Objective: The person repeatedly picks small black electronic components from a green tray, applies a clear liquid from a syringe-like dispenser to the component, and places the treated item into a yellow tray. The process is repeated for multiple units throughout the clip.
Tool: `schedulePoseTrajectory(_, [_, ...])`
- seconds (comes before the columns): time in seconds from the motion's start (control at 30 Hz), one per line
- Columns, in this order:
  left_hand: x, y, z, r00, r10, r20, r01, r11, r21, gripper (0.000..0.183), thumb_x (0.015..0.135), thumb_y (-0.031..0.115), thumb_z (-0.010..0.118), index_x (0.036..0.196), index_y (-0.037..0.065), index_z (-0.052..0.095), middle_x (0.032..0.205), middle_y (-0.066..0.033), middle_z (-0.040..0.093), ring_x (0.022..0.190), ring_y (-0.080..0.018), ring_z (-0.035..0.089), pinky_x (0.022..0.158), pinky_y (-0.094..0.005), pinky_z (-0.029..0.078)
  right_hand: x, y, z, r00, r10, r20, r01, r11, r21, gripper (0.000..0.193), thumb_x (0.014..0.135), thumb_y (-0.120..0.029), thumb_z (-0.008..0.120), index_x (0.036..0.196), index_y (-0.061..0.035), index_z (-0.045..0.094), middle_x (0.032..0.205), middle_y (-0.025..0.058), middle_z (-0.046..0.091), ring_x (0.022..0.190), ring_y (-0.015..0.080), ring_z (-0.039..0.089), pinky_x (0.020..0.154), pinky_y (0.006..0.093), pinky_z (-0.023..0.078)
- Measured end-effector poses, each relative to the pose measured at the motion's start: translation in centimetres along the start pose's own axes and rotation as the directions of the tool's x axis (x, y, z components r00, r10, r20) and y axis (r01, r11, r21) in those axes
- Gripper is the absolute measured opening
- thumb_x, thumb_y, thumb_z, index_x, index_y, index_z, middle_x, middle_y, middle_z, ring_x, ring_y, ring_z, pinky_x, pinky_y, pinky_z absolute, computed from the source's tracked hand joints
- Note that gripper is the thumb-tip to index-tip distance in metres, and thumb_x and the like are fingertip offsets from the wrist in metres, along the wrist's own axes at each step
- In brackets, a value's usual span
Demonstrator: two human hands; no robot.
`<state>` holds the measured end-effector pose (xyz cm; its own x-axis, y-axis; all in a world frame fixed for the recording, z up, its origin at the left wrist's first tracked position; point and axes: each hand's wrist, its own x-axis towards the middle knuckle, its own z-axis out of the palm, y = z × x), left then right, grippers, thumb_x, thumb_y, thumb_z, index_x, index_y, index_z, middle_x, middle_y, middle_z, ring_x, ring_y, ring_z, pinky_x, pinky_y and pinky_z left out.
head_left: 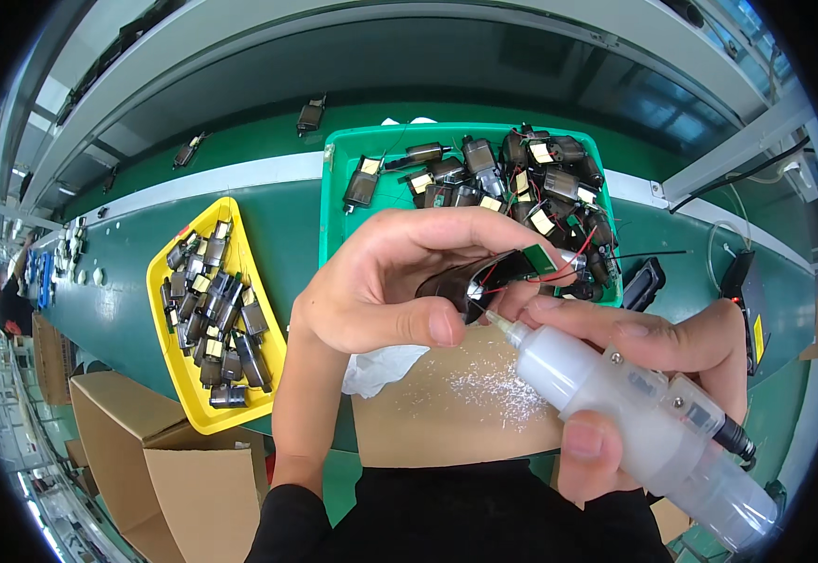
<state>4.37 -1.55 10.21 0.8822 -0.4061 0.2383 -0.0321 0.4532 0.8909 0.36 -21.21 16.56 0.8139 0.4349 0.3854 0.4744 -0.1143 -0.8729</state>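
My left hand is closed around a dark, see-through plastic casing, which has a small green circuit board and thin red wires at its end. My right hand grips a thick white translucent tool with a tapered tip and a black plug on its side. That tip points at the casing's open end, at or very near the wires; I cannot tell whether they touch. Below my hands, white flecks are scattered over a brown cardboard sheet.
Behind my hands a green tray holds many similar dark units. A yellow tray of smaller units stands left. Crumpled white tissue lies by the cardboard. Cardboard boxes stand lower left; a black device with cables sits right.
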Motion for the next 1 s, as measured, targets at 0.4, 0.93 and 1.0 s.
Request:
schedulePoseTrajectory(0.4, [0.4,-0.7,-1.0,0.985,0.092,0.144,-0.086,0.995,-0.052,0.071,0.064,0.043,0.079,0.102,-0.012,0.054,0.095,-0.0207,0.059,0.072,-0.0184,0.053,0.068,-0.032,0.044,-0.3,-0.7,-0.1,0.994,0.107,0.02,-0.107,0.994,-0.01,0.041,0.07,0.001,0.07,0.105,0.0089,0.049,0.106,0.0228,0.06,0.103,0.0247,0.058,0.085,0.0317,0.048])
schedulePoseTrajectory(0.93, [0.7,-0.6,-2.6,0.918,0.124,0.376,-0.11,0.992,-0.057,0.065,0.068,0.018,0.079,0.119,-0.01,0.049,0.115,-0.019,0.056,0.091,-0.0186,0.057,0.082,-0.0323,0.047,1.6,-2.9,-1.6,0.837,0.466,0.286,-0.498,0.866,0.044,0.034,0.079,0.01,0.055,0.112,0.0105,0.055,0.119,0.0212,0.053,0.106,0.018,0.052,0.079,0.0269,0.047])
schedulePoseTrajectory(1.0, [0.6,-0.4,-2.7,0.918,0.111,0.381,-0.111,0.994,-0.024,0.064,0.068,0.016,0.079,0.118,-0.01,0.049,0.115,-0.0189,0.056,0.093,-0.0196,0.057,0.083,-0.0328,0.047,1.5,-3.0,-1.5,0.831,0.491,0.261,-0.519,0.854,0.045,0.034,0.077,0.01,0.057,0.111,0.0105,0.055,0.118,0.0212,0.054,0.105,0.0182,0.053,0.081,0.026,0.047])
